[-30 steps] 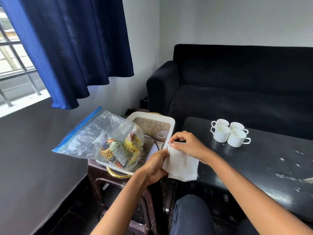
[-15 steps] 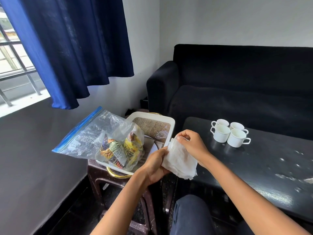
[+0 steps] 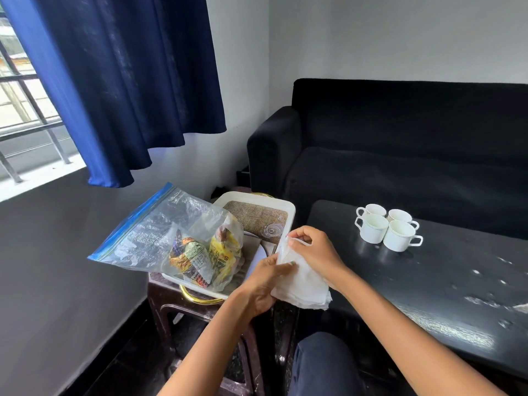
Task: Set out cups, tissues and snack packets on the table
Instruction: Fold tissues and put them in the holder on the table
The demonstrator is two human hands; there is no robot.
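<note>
Tissues, a stack of thin white paper sheets (image 3: 303, 284), sit between both hands in the head view, held in the air over the gap between the small brown stool (image 3: 168, 295) and the glossy black table (image 3: 428, 281). We see the left hand (image 3: 264, 284) curled round the stack's lower left edge, thumb on top, while the right hand (image 3: 317, 252) pinches the upper corner between thumb and fingertips. Four white handled cups (image 3: 387, 227) stand clustered, touching, on the table's far part. On the stool rests a white rectangular tray (image 3: 288, 212) with a woven-patterned base. A clear zip bag with a blue seal strip (image 3: 160, 232) lies in the tray, overhanging its left side, and holds the colourful snack packets (image 3: 205, 252). Behind the table stands a black fabric sofa (image 3: 400, 144); a dark blue curtain (image 3: 128, 81) hangs at the left.
</note>
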